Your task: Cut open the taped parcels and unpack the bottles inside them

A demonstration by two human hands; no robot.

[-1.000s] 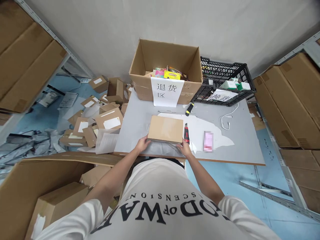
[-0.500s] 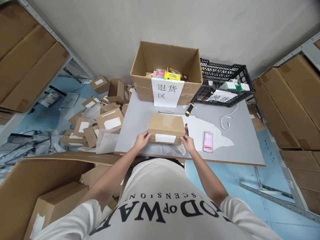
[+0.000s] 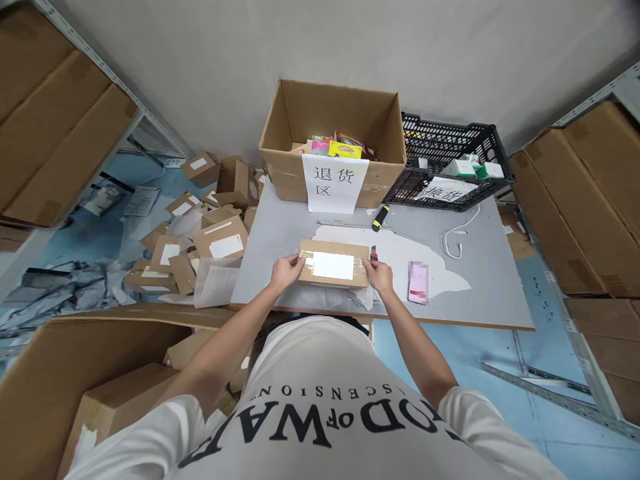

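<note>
A small taped cardboard box (image 3: 334,249) with a white label on its upper face lies between my hands, close to the table's front edge. My left hand (image 3: 287,273) grips its left end, fingers closed on the edge. At the opposite end my right hand (image 3: 379,274) pinches the right edge. Just beyond the right hand lies a red and black utility knife (image 3: 374,253). Farther back is a black and yellow utility knife (image 3: 381,219). Crumpled clear wrapping (image 3: 363,299) shows under and in front of the box.
A large cardboard box (image 3: 280,175) holding colourful packets stands at the table's (image 3: 495,280) back, beside a black crate (image 3: 460,137). A pink phone (image 3: 417,283) and white cable (image 3: 453,240) lie to the right. Opened boxes (image 3: 220,243) are piled at left; an open carton (image 3: 100,327) stands near my left arm.
The small box has been tipped, so its labelled side now faces up toward me. Both hands have stayed on its ends, rising slightly in view.
</note>
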